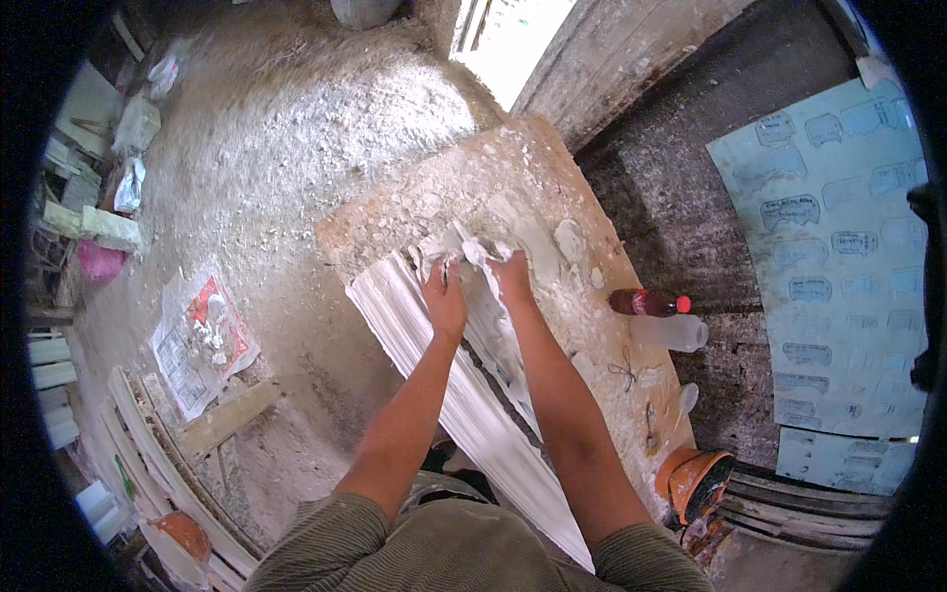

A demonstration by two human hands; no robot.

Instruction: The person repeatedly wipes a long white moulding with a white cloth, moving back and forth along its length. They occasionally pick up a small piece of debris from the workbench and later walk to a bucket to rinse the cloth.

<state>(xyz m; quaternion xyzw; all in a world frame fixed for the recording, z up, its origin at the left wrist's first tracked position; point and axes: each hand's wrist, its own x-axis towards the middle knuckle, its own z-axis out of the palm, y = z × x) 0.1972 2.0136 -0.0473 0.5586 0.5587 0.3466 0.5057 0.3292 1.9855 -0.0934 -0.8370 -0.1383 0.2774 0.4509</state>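
A long white ribbed moulding [390, 314] lies slantwise along the left side of a plaster-smeared wooden table [552, 148]. Over its far end, my left hand [446, 301] is closed round a white clump of wet plaster [431, 255]. Close beside it, my right hand [511, 279] grips more of the white plaster [485, 249], its fingers coated. A small gap separates the two hands. Between my forearms, a dark narrow strip [501, 390] runs along the moulding's right side. Spread plaster [533, 237] covers the tabletop right of my hands.
On the table's right edge lie a dark bottle with a red cap [646, 302] and a cloudy plastic bottle [671, 333]. An orange bucket [695, 483] stands lower right. At left, a printed sheet [205, 335] and a wooden board [232, 416] lie on the dusty floor.
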